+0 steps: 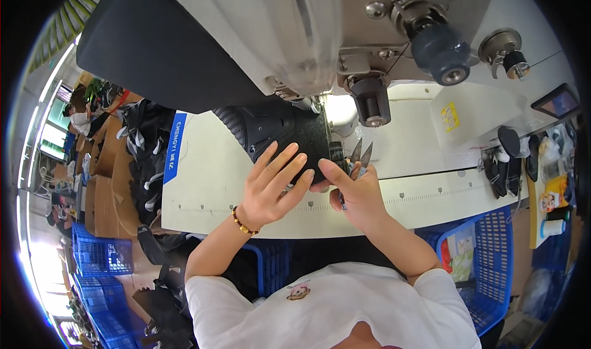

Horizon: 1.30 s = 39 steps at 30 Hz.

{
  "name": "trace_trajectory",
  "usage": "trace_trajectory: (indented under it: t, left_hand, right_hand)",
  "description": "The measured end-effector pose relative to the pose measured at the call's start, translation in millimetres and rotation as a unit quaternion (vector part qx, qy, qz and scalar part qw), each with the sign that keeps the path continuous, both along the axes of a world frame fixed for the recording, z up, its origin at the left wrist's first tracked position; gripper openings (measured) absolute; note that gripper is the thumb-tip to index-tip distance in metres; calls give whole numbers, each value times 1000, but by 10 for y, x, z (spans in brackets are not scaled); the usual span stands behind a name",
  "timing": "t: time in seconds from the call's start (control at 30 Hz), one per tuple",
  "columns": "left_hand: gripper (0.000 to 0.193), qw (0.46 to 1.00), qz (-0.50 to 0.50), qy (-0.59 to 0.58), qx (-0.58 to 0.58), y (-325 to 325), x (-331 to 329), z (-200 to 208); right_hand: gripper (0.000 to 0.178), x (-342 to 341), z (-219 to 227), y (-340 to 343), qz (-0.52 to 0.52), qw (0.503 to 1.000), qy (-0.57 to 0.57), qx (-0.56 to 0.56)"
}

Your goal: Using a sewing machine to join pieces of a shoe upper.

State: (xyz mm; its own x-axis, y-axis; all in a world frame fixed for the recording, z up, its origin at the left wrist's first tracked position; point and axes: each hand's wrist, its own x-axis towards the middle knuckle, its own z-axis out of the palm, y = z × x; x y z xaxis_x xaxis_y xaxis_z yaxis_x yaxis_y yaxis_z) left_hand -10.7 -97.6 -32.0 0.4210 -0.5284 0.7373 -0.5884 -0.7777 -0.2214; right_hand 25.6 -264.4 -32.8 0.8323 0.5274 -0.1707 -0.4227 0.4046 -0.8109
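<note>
A black shoe upper [269,125] with a ribbed edge lies on the white sewing table, under the head of a sewing machine [295,35]. My left hand [271,192] rests flat on its near side with the fingers stretched and spread. At the piece's right edge, my right hand [360,198] has its thumb on the black material. Thread snips [362,154] are held in that same hand, their two pointed blades sticking up past the fingers. The machine's needle area is partly hidden behind the head.
Blue plastic baskets stand below the table, one at the right [495,256] and others at the left [101,250]. Black shoe parts [148,146] pile up beyond the table's left end. A thread spool [553,227] and a small screen [557,101] are at the right.
</note>
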Motion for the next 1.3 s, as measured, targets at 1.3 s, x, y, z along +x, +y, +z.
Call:
trace_trajectory:
  t: [1.3]
  left_hand:
    - [21, 992, -14, 104, 68, 119, 318, 478]
  right_hand:
    - [17, 287, -21, 170, -81, 992, -94, -7]
